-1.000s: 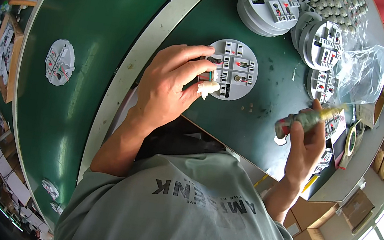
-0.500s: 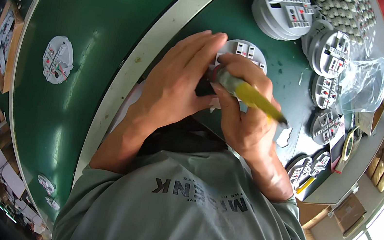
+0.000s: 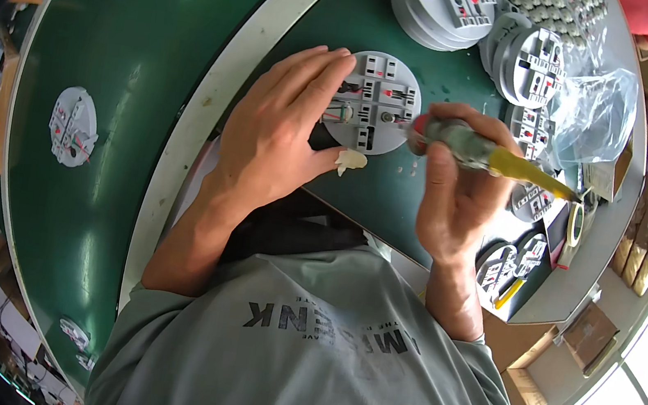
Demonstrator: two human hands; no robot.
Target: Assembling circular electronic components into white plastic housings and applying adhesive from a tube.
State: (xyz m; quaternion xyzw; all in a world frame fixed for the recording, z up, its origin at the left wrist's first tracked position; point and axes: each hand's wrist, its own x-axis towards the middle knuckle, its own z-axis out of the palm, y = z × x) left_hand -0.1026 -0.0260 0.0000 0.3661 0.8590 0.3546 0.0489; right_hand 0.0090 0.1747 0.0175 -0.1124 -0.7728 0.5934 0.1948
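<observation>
A round light-grey plastic base (image 3: pixel 383 132) with slots and small red and metal parts lies on the green bench in front of me. My left hand (image 3: pixel 282 118) rests at its left edge, fingers stretched out and thumb apart; a scrap of pale tape (image 3: pixel 351 160) sticks to the thumb. The hand hides the base's left side. To the right, my right hand (image 3: pixel 462 189) is closed around a screwdriver (image 3: pixel 461 143), apparently a powered one, with a grey-green body, a red front end and a yellow tail. Its front end points left toward the base; the tip is blurred.
Stacked round bases (image 3: pixel 443 12) stand at the back, beside a tray of small grey parts (image 3: pixel 550 10) and a clear plastic bag (image 3: pixel 597 117). More bases (image 3: pixel 497 268) and a tape roll (image 3: pixel 575 225) lie right. Another base (image 3: pixel 74 126) lies on the left green surface.
My right hand has moved right with the screwdriver, away from the base and my left hand. More of the base now shows. My left hand stays near its left edge.
</observation>
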